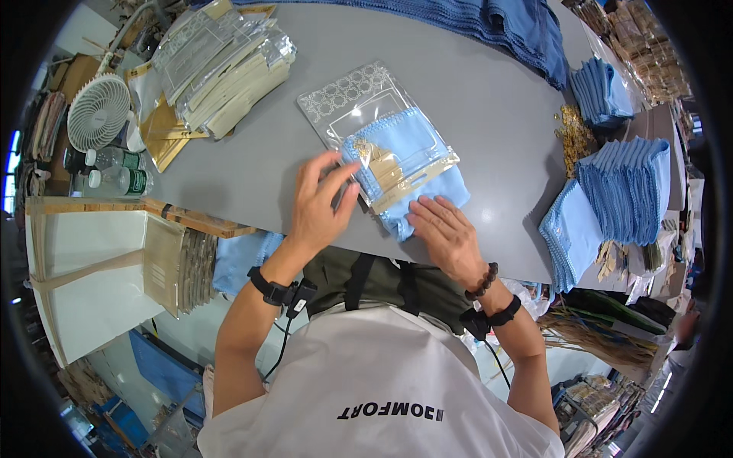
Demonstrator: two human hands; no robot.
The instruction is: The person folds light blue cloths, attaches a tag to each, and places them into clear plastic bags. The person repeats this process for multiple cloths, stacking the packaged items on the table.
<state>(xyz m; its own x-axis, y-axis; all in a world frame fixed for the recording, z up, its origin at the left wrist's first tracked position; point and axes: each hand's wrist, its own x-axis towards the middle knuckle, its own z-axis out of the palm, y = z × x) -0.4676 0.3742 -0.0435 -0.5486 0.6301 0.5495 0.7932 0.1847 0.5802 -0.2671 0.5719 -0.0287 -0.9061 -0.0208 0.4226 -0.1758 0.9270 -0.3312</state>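
Observation:
A clear plastic pouch with a white patterned top lies at the centre of the grey table, with blue cloth and a tan card inside. A folded blue cloth lies beneath its lower end and sticks out below. My left hand is at the pouch's lower left, fingers apart; one fingertip seems at the plastic, though contact is unclear. My right hand rests with fingers stretched flat on the blue cloth just below the pouch's cream edge.
Stacked packaging lies upper left, beside a white fan and water bottles. Blue cloth stacks stand at right near gold bits; more blue fabric lies along the back. A white box is at lower left.

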